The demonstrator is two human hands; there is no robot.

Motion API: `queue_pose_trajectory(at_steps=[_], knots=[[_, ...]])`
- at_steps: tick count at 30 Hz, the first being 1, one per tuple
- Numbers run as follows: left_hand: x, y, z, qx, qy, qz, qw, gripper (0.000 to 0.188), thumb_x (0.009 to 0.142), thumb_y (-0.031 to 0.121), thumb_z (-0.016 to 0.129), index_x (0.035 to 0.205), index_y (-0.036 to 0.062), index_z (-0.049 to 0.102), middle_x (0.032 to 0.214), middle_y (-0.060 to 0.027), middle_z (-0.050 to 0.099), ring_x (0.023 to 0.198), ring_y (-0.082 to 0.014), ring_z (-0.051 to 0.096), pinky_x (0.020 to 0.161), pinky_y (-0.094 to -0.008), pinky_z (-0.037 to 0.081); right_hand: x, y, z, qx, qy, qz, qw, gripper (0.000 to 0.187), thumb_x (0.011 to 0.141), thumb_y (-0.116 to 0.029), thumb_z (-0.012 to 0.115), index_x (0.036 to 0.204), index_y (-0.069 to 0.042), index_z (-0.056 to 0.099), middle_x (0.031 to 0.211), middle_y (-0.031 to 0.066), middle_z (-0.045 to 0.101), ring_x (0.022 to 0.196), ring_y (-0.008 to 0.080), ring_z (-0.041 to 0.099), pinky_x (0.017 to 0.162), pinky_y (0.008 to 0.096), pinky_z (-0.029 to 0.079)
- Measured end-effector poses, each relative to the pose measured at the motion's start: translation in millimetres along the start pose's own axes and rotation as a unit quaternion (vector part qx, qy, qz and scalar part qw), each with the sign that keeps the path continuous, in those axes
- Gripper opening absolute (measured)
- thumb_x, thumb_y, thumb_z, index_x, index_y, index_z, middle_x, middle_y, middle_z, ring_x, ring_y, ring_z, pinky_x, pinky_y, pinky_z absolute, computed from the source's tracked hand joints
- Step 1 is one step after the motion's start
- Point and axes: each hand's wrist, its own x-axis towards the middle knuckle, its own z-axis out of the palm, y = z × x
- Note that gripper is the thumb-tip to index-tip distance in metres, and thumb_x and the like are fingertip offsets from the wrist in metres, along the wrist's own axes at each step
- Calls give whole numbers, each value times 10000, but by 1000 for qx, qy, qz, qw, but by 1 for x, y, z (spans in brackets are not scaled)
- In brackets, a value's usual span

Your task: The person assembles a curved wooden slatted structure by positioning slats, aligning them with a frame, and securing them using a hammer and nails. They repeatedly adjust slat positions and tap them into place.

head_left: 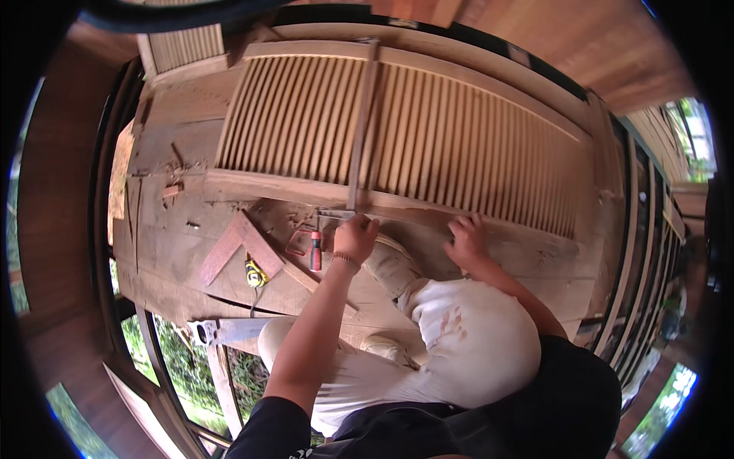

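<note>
Nearest me: my knees in pale trousers (466, 344), crouched on the rough wooden plank floor (176, 222). A steel handsaw (229, 330) lies at the floor's near left edge. Just past it, a yellow tape measure (254, 273) sits beside a flat reddish wooden try square (237, 249). A red-handled chisel (315, 252) lies just left of my left wrist.

My left hand (355, 236) is closed on the near end of a thin, long wooden strip (362, 122), which runs away from me across the large pale wooden louvred shutter panel (428, 130). A small metal piece shows at the strip's near end; I cannot tell what it is. My right hand (466, 239) is pressed on the shutter's near frame rail, fingers spread and bent, holding nothing.

The shutter lies flat on the floor, well ahead of me. Farther back left, a second slatted panel (183, 46) is partly in view.
</note>
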Motion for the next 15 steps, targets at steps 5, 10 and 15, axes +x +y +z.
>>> queue_pose_trajectory(at_steps=[5, 10, 15], knots=[[22, -4, 66, -392, -58, -204, 895, 254, 926, 207, 655, 1007, -33, 673, 956, -110, 696, 842, -207, 689, 696, -306, 549, -81, 65, 18, -95, -109, 131, 981, 565, 685, -204, 817, 1187, -28, 628, 1266, 157, 561, 1272, 396, 445, 1080, 486, 392], [35, 2, 78, -521, -43, -289, 802, 323, 962, 176, 599, 1190, -52, 575, 1151, -167, 636, 938, -275, 678, 758, -366, 566, -14, 37, 5, -95, 53, -5, 994, 583, 735, -143, 754, 1272, -22, 562, 1296, 148, 535, 1244, 370, 481, 1081, 501, 383], [39, 16, 77, -564, 17, -381, 732, 405, 966, 183, 593, 1306, -24, 516, 1271, -198, 578, 1016, -315, 683, 812, -436, 585, 40, 44, 13, -139, -88, -57, 985, 589, 744, -189, 793, 1252, -45, 531, 1276, 137, 515, 1245, 317, 491, 1023, 494, 433]])
